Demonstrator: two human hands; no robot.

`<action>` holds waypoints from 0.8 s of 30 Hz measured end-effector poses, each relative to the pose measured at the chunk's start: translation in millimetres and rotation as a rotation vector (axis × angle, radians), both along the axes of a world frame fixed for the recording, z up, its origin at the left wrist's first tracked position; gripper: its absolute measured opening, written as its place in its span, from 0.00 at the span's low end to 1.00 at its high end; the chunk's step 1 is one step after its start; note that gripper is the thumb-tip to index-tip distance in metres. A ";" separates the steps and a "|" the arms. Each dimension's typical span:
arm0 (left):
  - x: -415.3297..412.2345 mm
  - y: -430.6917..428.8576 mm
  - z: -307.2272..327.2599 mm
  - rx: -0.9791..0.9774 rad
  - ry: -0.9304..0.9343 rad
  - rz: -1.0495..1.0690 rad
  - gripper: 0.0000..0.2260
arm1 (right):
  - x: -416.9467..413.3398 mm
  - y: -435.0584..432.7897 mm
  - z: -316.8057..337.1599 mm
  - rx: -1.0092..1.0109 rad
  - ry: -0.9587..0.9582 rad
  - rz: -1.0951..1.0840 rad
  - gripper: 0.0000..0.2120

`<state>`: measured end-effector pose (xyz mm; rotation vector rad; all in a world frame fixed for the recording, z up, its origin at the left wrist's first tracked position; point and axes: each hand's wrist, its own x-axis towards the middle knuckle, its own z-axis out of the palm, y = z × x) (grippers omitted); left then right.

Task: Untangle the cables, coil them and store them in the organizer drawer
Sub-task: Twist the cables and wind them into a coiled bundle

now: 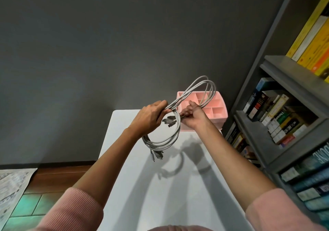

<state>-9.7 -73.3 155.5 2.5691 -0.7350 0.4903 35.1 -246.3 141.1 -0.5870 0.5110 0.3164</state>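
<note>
Fingers [162,104] of the left hand [151,117] are curling round the grey cables [162,142] where the bundle is crossing itself, and the right hand [194,118] is clenching the same bundle just beside it. Both hands are holding the cables in the air above the white worktop [142,186].

The bundle is forming a figure of eight. One loop is hanging below the left hand with a cluster of plug ends [157,155] dangling from it. The other loop is rising behind the right hand, in front of the pink organizer [220,114], which is sitting at the far right corner of the worktop. No cable is showing in its open compartments, and its lower front is partly hidden by the right hand.

Judging from this, the untangling is looking largely done, since the strands are running together, and the coiling is under way. Gathering the two loops into one coil and storing it in the drawer are yet to be done.
</note>
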 end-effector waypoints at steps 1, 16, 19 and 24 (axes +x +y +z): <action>1.0 -0.3 0.5 0.006 -0.002 0.001 0.19 | 1.2 3.1 5.5 0.051 0.017 0.035 0.26; 7.7 -1.2 3.3 0.061 -0.109 0.048 0.12 | -36.6 16.4 29.2 -0.156 -0.094 0.759 0.20; 9.6 3.5 2.4 0.082 -0.113 0.129 0.16 | -39.5 18.1 24.6 -0.140 -0.195 0.617 0.25; 12.5 6.6 1.3 0.149 -0.080 0.186 0.15 | -42.6 13.6 15.3 -0.188 -0.272 0.642 0.20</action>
